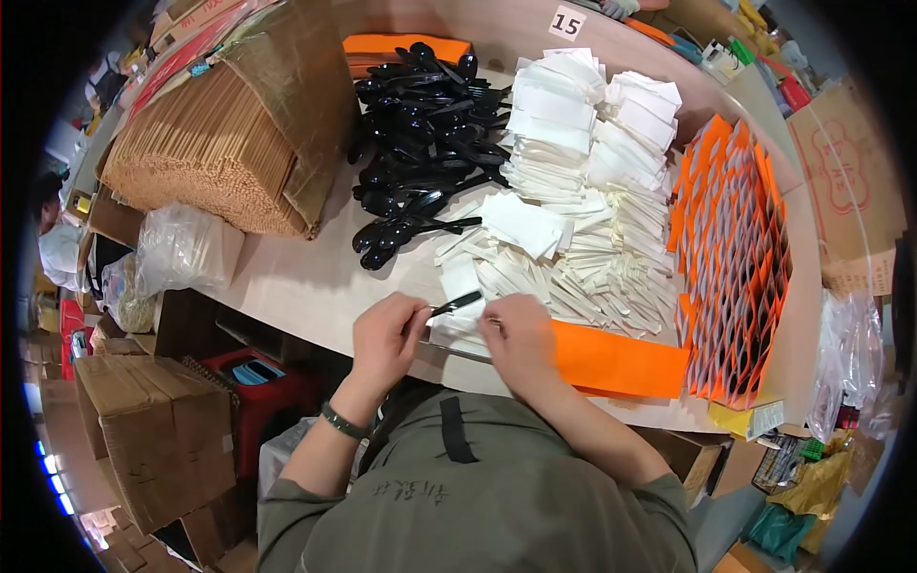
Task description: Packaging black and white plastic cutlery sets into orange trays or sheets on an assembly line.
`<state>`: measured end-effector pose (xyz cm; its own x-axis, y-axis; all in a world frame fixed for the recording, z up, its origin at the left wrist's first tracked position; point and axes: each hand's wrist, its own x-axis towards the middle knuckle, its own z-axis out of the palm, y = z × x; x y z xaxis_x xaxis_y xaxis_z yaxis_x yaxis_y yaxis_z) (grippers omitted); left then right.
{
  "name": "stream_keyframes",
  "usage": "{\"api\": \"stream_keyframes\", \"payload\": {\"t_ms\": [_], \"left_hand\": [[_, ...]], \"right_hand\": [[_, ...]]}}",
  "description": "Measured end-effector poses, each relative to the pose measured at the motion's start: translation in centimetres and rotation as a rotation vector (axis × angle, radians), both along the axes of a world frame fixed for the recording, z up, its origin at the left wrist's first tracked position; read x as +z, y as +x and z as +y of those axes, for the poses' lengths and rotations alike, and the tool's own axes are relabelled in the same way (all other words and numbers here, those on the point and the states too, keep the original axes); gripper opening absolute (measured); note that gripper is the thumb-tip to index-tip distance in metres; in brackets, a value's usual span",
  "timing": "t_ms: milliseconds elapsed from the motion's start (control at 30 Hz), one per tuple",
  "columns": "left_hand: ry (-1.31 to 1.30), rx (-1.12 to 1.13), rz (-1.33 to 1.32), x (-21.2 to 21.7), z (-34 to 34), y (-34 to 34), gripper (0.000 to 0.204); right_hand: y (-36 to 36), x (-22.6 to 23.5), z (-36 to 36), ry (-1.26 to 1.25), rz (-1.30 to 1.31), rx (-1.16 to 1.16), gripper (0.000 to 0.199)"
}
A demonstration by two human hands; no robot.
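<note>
Bright, even light covers the pale, smooth, curved table (287, 282); glints dot the glossy black plastic cutlery (413, 153). The person's bare right hand (522, 341) blurs (the bare left hand (384, 334) looks crisper). Outlines bow toward black fisheye corners.

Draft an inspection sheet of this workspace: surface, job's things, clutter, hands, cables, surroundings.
Surface: pale flat tabletop, mostly covered, bare toward left front.
Job's things: glossy black plastic cutlery pile; white paper packet heap; flat orange sheet; fanned orange-and-grey stack.
Clutter: crumpled clear plastic bag near open brown cardboard box of thin tan sticks.
Hands: left hand pinches slim black plastic utensil; right hand blurred, hold unclear.
Cables: nothing seen.
Surroundings: brown cardboard carton at lower left; another person at left edge.
</note>
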<state>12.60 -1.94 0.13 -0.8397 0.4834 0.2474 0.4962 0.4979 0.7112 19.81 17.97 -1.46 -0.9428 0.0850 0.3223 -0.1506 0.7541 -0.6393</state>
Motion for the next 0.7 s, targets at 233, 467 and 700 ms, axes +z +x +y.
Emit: {"api": "stream_keyframes", "payload": {"t_ms": [233,467,700], "left_hand": [[-0.018,-0.245,0.189,-0.5,1.8,0.8,0.01],[-0.069,-0.262,0.259,-0.2,1.1,-0.3,0.012],[-0.12,-0.378,0.258,1.5,2.8,-1.5,0.021]], "right_hand": [[-4.1,-1.0,1.0,-0.137,-0.368,-0.07,0.031],[3.7,1.2,7.1,0.126,0.003,-0.148,0.035],[5.0,0.0,3.8,0.41,0.0,0.401,0.043]]}}
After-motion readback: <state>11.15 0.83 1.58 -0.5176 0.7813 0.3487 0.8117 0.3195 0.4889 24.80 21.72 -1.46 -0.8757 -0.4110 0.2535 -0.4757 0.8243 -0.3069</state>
